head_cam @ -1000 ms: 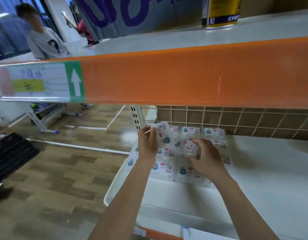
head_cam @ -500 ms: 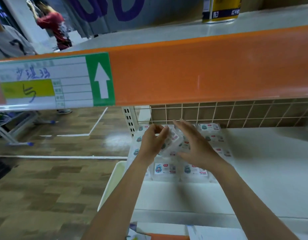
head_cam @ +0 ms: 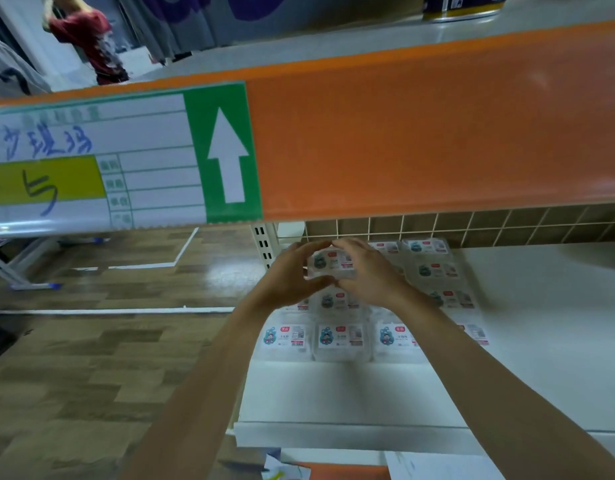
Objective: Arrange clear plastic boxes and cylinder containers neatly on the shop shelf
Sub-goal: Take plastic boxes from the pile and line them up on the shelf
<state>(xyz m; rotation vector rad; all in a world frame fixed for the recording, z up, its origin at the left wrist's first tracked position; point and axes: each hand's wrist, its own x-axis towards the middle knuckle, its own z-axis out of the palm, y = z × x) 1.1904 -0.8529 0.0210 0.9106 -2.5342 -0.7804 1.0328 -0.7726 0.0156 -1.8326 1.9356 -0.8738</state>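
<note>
Left hand [head_cam: 292,271] and right hand [head_cam: 368,271], close together, both grip one clear plastic box [head_cam: 330,265] held above the rows of boxes [head_cam: 337,337] lying on the white shelf [head_cam: 333,393].

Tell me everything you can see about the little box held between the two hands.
The box is small, flat and of clear plastic, with a white label showing a blue-green cartoon figure and small print. It lies roughly level, label up, above rows of like boxes on the white shelf. The left hand and right hand grip its two ends.
</note>
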